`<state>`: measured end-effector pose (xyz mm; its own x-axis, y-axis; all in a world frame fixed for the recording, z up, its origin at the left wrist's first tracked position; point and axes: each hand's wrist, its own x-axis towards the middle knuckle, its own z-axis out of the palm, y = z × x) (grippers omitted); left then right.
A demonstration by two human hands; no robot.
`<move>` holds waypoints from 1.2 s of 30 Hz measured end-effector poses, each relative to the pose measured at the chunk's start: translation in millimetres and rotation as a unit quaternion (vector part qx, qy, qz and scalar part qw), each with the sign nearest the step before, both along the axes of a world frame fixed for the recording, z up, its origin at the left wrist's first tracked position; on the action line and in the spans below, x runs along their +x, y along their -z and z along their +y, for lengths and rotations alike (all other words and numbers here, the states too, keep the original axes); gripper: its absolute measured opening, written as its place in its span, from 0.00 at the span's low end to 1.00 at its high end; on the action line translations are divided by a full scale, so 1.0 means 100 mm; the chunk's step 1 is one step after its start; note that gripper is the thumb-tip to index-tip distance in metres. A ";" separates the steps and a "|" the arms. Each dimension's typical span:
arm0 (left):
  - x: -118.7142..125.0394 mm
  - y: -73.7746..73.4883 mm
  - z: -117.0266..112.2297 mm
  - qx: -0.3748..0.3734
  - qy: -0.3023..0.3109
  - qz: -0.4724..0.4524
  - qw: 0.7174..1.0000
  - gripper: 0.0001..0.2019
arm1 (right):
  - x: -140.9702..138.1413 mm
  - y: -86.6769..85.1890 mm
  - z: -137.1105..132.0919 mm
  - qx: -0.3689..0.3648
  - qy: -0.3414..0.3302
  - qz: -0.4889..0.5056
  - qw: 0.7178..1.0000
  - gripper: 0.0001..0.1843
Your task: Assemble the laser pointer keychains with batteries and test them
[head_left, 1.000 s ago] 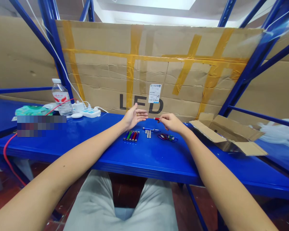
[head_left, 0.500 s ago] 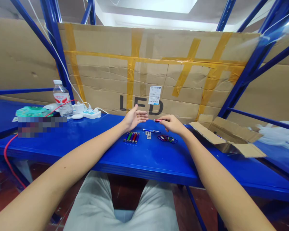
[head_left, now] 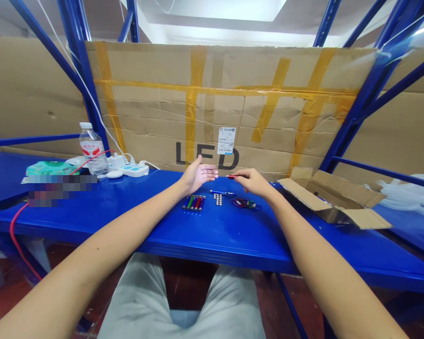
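My right hand (head_left: 253, 181) pinches a small red torch (head_left: 230, 177) above the blue shelf (head_left: 212, 226), its tip pointing at my left hand. My left hand (head_left: 197, 175) hovers palm up with the fingers stretched out and holds nothing. Below the hands lie a row of several coloured mini torches (head_left: 194, 203), a blue torch (head_left: 222, 193), a cluster of small button cells (head_left: 218, 199) and a pile of coloured carabiner clips (head_left: 246, 204).
An open cardboard box (head_left: 334, 196) lies at the right. A water bottle (head_left: 91, 149), a power strip (head_left: 132, 167) with cables and a tissue pack (head_left: 49, 168) stand at the left. A taped cardboard sheet marked LED (head_left: 212, 108) closes the back.
The hands stay nearly in place; the camera view has tilted slightly, so everything sits a little higher or lower. The red torch remains pinched in my right hand.
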<state>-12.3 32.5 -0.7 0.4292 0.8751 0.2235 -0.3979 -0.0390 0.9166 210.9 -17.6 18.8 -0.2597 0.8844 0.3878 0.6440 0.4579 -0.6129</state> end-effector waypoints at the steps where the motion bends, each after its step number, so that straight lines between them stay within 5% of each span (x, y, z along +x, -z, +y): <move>1: 0.00 0.00 0.00 -0.002 0.001 0.001 1.000 0.35 | 0.00 0.00 0.00 0.005 0.000 -0.003 1.000 0.18; 27: 0.00 -0.01 0.02 -0.018 0.013 -0.006 1.000 0.35 | 0.07 0.05 0.12 0.071 0.029 -0.018 0.997 0.17; 36: 0.01 -0.01 0.04 -0.038 -0.029 -0.012 0.999 0.35 | 0.06 0.03 0.08 0.090 0.042 -0.056 0.993 0.15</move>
<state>-11.4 36.6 0.5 0.3732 0.9129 0.1651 -0.4194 0.0073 0.9078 217.3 -9.6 15.4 -0.2386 0.8237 0.5144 0.7445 0.4952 -0.4478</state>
